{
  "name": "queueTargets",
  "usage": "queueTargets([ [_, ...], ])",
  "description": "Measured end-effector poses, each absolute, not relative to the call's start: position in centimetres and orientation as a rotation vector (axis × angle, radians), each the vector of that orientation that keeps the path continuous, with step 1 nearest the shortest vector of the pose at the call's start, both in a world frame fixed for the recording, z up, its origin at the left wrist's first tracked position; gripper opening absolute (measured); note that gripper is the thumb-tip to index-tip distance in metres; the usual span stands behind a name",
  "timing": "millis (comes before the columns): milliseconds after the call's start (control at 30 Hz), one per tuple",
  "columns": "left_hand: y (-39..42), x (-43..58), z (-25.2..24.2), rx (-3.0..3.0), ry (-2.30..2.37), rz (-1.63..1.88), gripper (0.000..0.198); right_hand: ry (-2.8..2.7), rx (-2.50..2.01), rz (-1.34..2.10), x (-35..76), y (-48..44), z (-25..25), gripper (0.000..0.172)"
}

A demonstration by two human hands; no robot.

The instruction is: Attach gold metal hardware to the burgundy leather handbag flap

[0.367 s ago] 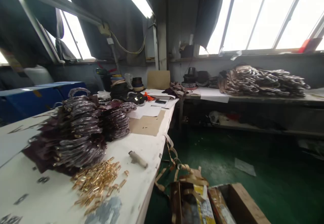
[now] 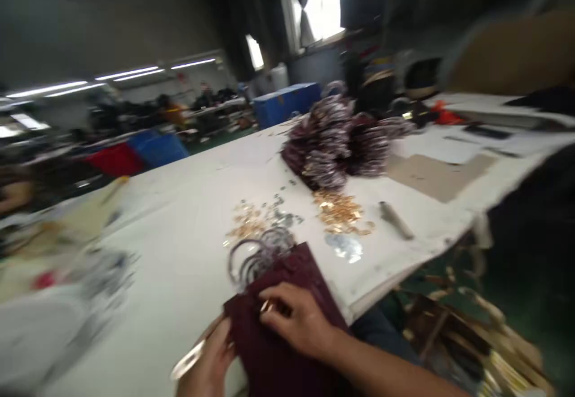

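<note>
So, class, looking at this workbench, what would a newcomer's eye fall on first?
Probably the maroon piece at the front, with the left hand at its left edge and the right hand over it, pinching a small shiny piece. Next, perhaps, the larger gold pile, bright on the white table beyond the hands. Just behind that pile rises a glossy heap.

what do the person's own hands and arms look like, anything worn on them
The right grip is a bare hand, and the visible right forearm has no sleeve. The left grip is also gloveless; a shiny strip shows beside it, too blurred to tell if worn.
</note>
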State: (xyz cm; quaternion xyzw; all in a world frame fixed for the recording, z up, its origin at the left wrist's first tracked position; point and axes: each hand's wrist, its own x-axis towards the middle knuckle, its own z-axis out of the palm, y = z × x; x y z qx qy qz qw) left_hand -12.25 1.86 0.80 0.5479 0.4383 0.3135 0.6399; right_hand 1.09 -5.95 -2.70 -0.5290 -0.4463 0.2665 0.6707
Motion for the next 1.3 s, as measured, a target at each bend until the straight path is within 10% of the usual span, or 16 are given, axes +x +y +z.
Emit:
queueTargets([
  [1300,-1.0,-19.1,1.5,1.266,1.014,0.92,0.033,-1.21,-1.504,0.399,-4.8,-6.0,-0.8,0.018],
])
